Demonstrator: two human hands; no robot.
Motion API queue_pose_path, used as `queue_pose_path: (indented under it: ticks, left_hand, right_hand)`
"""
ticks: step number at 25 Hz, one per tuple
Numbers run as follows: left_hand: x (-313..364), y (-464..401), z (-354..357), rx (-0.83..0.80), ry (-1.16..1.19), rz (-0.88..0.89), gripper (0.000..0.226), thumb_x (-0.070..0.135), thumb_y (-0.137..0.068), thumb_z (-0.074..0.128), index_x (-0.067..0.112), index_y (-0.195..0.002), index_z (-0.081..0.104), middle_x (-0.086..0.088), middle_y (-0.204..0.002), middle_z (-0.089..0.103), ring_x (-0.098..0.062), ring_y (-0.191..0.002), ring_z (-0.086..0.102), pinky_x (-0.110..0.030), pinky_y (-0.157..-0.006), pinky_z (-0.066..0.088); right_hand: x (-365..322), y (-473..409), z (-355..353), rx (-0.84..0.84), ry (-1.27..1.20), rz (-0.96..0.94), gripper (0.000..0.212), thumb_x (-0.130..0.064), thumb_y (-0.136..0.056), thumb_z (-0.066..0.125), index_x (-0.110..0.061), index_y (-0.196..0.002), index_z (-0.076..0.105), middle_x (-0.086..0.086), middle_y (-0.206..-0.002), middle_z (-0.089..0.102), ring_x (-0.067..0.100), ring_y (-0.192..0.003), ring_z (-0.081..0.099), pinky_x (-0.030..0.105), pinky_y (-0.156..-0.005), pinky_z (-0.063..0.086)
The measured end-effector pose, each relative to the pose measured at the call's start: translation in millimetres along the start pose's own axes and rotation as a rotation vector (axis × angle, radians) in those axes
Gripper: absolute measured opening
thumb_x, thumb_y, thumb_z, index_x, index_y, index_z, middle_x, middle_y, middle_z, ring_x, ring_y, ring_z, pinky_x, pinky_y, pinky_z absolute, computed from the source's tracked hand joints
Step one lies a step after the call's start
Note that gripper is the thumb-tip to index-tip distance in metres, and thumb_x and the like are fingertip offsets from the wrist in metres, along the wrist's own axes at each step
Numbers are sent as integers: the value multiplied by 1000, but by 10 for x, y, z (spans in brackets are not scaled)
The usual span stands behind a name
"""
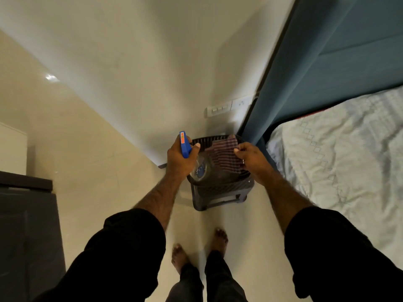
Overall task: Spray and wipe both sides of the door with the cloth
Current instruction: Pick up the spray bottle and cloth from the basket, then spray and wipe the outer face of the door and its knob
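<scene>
My left hand (180,158) grips a spray bottle by its blue trigger head (185,143); the clear bottle body (199,171) hangs below it over a dark slatted basket (220,188). My right hand (250,159) pinches a striped reddish cloth (222,156) at its edge, and the cloth hangs over the basket's opening. Both hands are above the basket, which stands on a dark stool against the wall. No door is clearly in view.
A bed with a pale patterned sheet (340,153) fills the right side, with a teal headboard (327,62) behind it. A switch panel (229,108) sits on the cream wall. A dark cabinet (26,214) stands at left. My bare feet (200,251) are on the light floor.
</scene>
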State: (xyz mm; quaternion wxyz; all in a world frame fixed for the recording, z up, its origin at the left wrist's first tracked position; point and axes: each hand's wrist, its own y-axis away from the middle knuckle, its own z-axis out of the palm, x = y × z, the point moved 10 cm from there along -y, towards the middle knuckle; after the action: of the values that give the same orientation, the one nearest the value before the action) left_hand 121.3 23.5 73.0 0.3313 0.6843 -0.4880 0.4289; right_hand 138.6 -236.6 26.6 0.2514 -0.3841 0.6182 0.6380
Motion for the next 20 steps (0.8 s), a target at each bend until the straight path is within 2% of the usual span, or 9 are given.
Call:
queue_pose_path:
  ticks: [3,6,8,10,13,15,17,20]
  left_hand:
    - [547,-20,-569,118,82,29,25,31,-93,77,11,-93,62,-16,-76,65,-35,-66,63,-38,-66,60]
    - [856,-8,-1307,250,154,-27,31,31,-94,76,5,-90,61,-20,-76,68,-33,-67,69,-41,-69,63]
    - [990,56,-1954,363,215,-63,25,22,-95,75,4,-88,61,-22,-78,71,-29,-68,73,-42,-71,64]
    - [1091,226,-2732,496,288,-87,19,12,-95,73,6,-84,59,-22,-79,69,-27,-67,75,-39,-70,64]
    - [1283,518,-3748,628,311,-47,14,4,-96,69,2,-86,59,-17,-72,62,-22,-55,69,-33,-58,60]
    - [1348,758,-4458,702,287,-33,12,12,-98,69,3,-92,64,-7,-64,62,-23,-54,66,-35,-58,60]
    - [1344,1037,-5185,781,287,-34,20,22,-99,71,4,-93,66,-2,-59,61,-25,-53,64,-39,-60,61]
    - [1300,1483,-6321,903,268,-54,44,39,-98,71,-4,-92,63,-5,-69,63,-30,-55,67,-39,-58,59]
  right_hand:
    - [-664,143,248,-5,-417,23,16,-14,-111,50,-13,-115,66,14,-124,71,35,-114,68,50,-89,61]
    - [-1340,313,802,-170,-579,-12,32,-25,-109,53,-8,-131,68,18,-133,72,40,-120,69,58,-97,60]
    - [-1830,513,1393,-350,-537,-83,36,-25,-107,58,-6,-136,67,21,-132,73,40,-117,73,59,-96,61]
    - [-2236,799,2145,-516,-456,-155,43,-11,-100,63,0,-142,63,25,-135,71,40,-115,74,54,-91,65]
    - [-2581,1143,3189,-680,-365,-232,40,6,-98,57,-1,-138,65,29,-134,70,42,-111,75,54,-88,66]
    - [-2762,1446,3994,-803,-323,-271,40,7,-99,58,2,-139,63,32,-135,68,47,-115,72,57,-94,63]
    - [-2906,1789,4798,-881,-311,-269,38,5,-100,62,3,-137,64,32,-135,68,45,-114,72,53,-95,64]
    - [-3098,2408,6007,-983,-296,-259,22,-1,-102,65,-1,-123,70,25,-119,74,34,-95,78,43,-80,67]
